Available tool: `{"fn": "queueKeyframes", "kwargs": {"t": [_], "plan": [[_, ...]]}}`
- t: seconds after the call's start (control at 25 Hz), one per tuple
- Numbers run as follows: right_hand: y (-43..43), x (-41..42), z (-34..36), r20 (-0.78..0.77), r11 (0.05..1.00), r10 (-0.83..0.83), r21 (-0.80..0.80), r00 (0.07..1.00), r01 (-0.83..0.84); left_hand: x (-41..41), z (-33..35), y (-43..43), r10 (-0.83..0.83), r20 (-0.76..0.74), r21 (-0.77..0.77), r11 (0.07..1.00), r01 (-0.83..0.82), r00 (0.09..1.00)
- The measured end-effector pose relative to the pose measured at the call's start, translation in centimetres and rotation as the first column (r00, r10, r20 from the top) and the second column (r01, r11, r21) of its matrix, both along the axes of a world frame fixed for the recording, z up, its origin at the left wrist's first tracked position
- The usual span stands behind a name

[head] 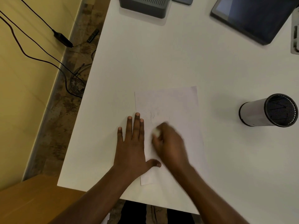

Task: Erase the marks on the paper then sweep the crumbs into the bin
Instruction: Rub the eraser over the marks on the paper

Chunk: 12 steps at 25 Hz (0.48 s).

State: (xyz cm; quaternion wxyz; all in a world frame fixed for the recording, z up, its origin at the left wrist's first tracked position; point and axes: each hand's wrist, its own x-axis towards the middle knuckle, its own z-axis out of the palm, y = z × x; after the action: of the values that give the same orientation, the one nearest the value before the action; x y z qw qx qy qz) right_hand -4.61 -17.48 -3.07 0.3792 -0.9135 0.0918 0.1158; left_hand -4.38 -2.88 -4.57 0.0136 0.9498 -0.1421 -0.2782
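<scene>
A white sheet of paper lies on the white table, with faint pencil marks near its left side. My left hand lies flat, fingers spread, across the paper's left edge and presses it down. My right hand is blurred with motion on the middle of the sheet, its fingers closed on a small white eraser that touches the paper just below the marks. A small cylindrical bin with a black mesh inside stands on the table to the right of the paper.
A dark tablet or screen lies at the back right and a grey device at the back middle. The table's left edge drops to a floor with black cables. A brown box sits at the lower left.
</scene>
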Motion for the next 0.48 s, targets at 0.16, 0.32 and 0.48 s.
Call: {"fn": "queueKeyframes", "kwargs": {"t": [0.16,0.32,0.48], "plan": [[-3.2,1.7,-0.8,0.016,0.998,-0.012,-0.060,1.000,0.013,0.4,0.5,-0.5,-0.005,-0.045,0.051,0.999,0.007,0.999],[-5.1,3.6,-0.7,0.057,0.988,-0.149,-0.030,0.987,0.151,0.5,1.0,-1.1,-0.011,-0.057,0.089,0.996,0.016,0.998],[-2.7,-0.9,-0.1,0.010,0.998,0.060,0.009,0.998,-0.060,0.5,1.2,-1.3,-0.005,-0.068,0.102,0.995,0.012,0.998]]}}
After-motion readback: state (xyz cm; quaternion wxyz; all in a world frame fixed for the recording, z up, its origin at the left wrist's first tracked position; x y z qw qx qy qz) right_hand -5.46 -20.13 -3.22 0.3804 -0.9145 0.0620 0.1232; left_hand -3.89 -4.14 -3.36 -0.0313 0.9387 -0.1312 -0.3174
